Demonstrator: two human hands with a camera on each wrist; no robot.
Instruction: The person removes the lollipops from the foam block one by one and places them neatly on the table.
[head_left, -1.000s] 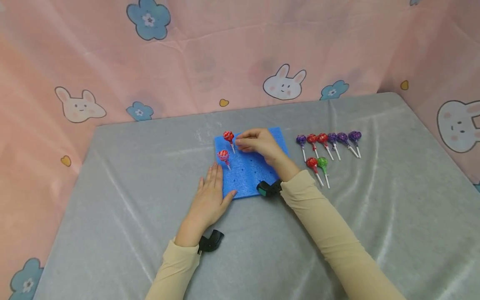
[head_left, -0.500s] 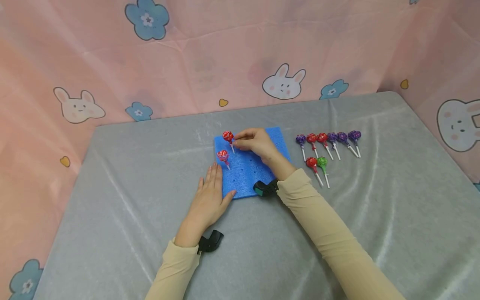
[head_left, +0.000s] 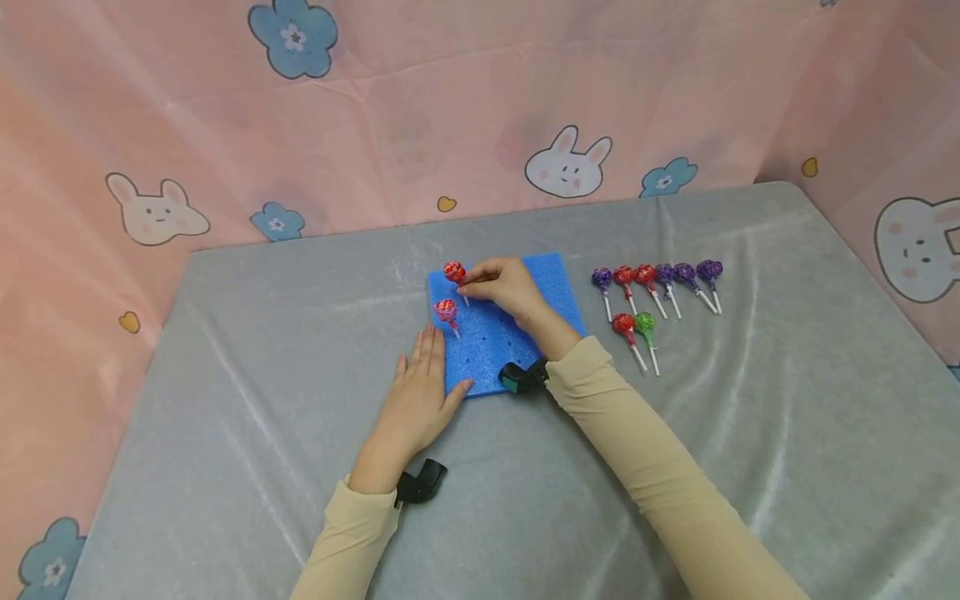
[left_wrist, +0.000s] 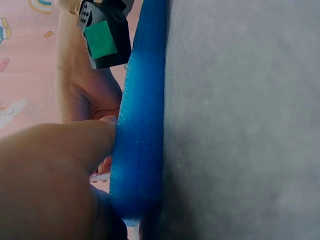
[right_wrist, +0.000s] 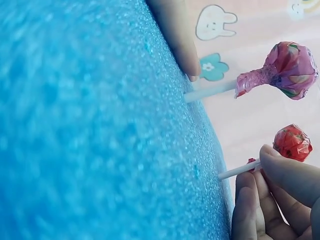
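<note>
A blue foam board (head_left: 487, 367) dotted with small holes lies on the grey cloth. Two lollipops stand in its left part: a red one (head_left: 453, 272) at the far corner and a pink one (head_left: 446, 311) nearer. My right hand (head_left: 513, 293) pinches the red lollipop just below its wrapped head; in the right wrist view its white stick (right_wrist: 232, 172) meets the foam. Flat along the board's left edge lies my left hand (head_left: 415, 400), fingers straight, its thumb (left_wrist: 75, 150) at the near edge.
Right of the board, a row of purple and red lollipops (head_left: 664, 275) lies on the cloth. Below that row are another red lollipop (head_left: 623, 326) and a green one (head_left: 645, 325). A pink printed curtain (head_left: 420, 108) hangs behind the table.
My right hand has moved slightly left, from beside the red lollipop to its stick, and now pinches it. My left hand has stayed in place.
</note>
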